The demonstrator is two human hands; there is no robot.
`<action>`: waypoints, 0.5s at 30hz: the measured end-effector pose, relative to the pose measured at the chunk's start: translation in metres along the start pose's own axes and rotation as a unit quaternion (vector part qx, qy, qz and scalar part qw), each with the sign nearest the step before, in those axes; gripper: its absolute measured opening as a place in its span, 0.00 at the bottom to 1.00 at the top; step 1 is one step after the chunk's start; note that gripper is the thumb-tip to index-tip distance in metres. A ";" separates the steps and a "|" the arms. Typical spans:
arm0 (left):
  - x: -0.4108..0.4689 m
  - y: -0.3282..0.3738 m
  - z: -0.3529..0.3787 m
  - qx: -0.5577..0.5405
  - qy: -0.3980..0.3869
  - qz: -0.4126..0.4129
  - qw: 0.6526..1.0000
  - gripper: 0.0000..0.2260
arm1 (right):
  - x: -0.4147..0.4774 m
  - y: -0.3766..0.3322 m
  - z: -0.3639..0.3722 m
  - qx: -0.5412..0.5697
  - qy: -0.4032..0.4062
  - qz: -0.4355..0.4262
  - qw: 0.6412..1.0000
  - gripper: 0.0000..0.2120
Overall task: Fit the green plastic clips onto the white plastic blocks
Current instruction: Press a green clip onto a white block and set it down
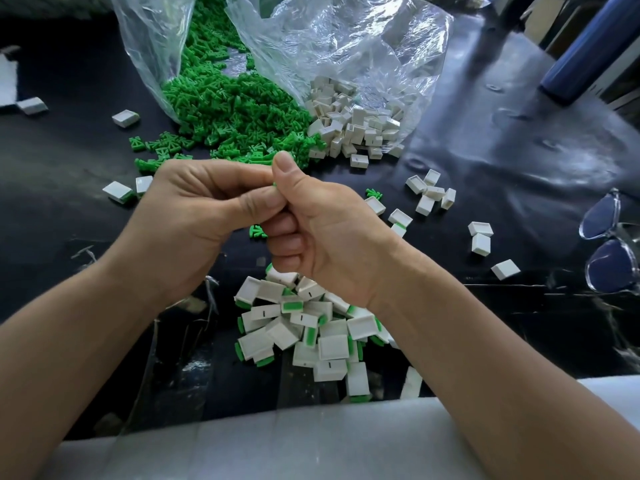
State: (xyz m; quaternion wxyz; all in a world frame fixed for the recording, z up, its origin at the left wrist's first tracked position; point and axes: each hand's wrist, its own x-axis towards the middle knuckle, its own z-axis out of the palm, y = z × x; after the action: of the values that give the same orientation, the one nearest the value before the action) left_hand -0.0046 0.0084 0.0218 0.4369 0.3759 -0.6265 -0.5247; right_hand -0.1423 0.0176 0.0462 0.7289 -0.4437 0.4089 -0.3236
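The left grip [194, 206] and right grip [311, 220] meet knuckle to knuckle, both clenched. The left thumb and forefinger pinch towards the right thumb, and only a fleck of green, the clip [274, 184], shows between them. Whether a block sits inside the right fist I cannot tell, as the curled fingers hide it.

This looks like the seating step. To do it well, keep the clip square to the block's opening and press straight along its length with the thumb. A skewed push would likely bend the prongs or jam them. Feel for the snap before letting go.

A stray clip [257, 231] lies just under the grips at 6 o'clock. Further on at 6 is the finished pile [304, 327], its blocks showing green edges. Loose clips [225, 98] spill from a bag [346, 46] at 11 o'clock, and bare blocks [353, 119] lie at 1. More are scattered over the dark surface [485, 150] at 3, with glasses [609, 244] beyond them.
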 end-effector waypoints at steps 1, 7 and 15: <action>0.000 0.000 0.001 0.004 -0.002 0.000 1.000 0.16 | 0.000 0.000 0.000 0.004 0.001 0.003 1.000 0.18; -0.002 0.005 0.002 0.010 0.015 0.000 1.000 0.17 | 0.001 0.003 0.000 0.006 -0.002 0.012 1.000 0.17; -0.001 0.003 0.000 0.001 0.011 -0.013 1.000 0.18 | 0.004 0.001 -0.008 0.033 -0.073 0.058 0.995 0.27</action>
State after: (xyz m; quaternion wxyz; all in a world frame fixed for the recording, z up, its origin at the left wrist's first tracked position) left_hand -0.0038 0.0098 0.0249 0.4368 0.3899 -0.6173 -0.5255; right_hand -0.1473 0.0114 0.0414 0.7884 -0.4173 0.3689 -0.2612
